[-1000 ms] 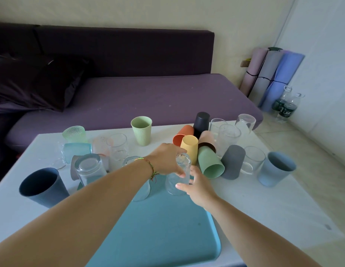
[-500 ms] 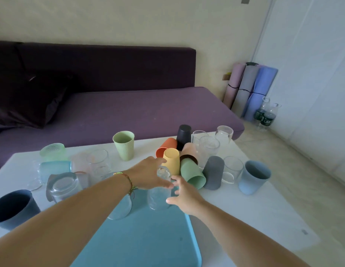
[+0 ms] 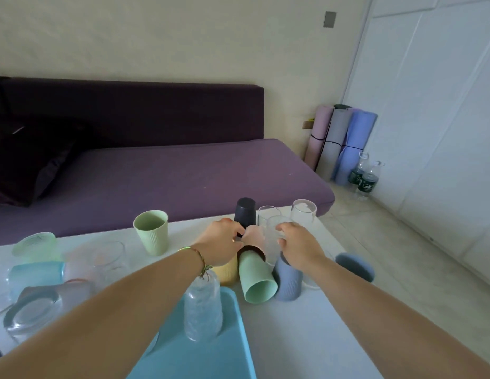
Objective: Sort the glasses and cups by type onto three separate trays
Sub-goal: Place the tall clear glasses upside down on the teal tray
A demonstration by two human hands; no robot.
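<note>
Many cups (image 3: 257, 280) crowd L hand (image 3: 220, 243), R hand (image 3: 299, 243); sofa (image 3: 183, 170) behind.

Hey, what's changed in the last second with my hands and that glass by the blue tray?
Both hands let go of the clear glass, now standing on the blue tray, and moved forward into the cup cluster: left hand at the pink cup, right hand at a tall glass; grips unclear. The upright green cup stayed put.

A clear glass (image 3: 202, 310) stood at the far corner of my blue tray (image 3: 189, 359). Just past it a green cup (image 3: 256, 280) lay on its side — a ribbed grey-blue cup (image 3: 289, 280) beside it.
</note>
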